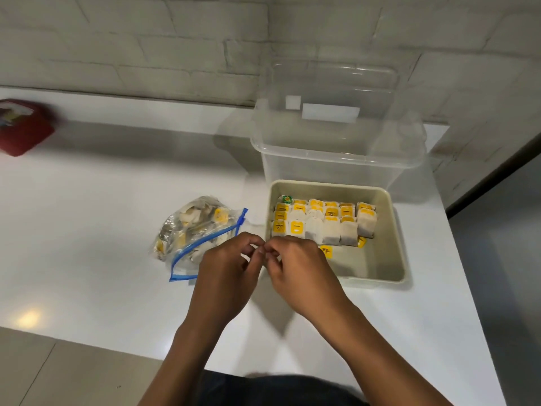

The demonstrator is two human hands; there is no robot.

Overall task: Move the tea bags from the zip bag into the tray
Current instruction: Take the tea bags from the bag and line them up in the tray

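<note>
Setting: a white tabletop (117, 259) is seen against a pale brick wall, with floor tiles showing below its near edge.
Grip: the left hand (225, 273) and right hand (298, 271) are brought together fingertip to fingertip, fingers curled. Something small seems to be pinched between them, but what it is cannot be told.
Zip bag: the zip bag (193, 230) lies just left of the grip, its blue-edged mouth turned toward the hands, with tea bags inside it.
Tray: the tray (389, 259) sits just right of the grip. Rows of tea bags (325, 224) are packed along its far half, and a few yellow tags lie loose nearer the hands.
Risk: strings or tags could be tangled, so one pull might drag out several bags or tip the upright rows.
Edges: the tray's near wall lies directly beyond the right hand and would have to be cleared.
Room: bare tray floor is left on the near side. A clear tub (336, 148) stands behind the tray, and a red object (23, 127) lies far off to the left.
</note>
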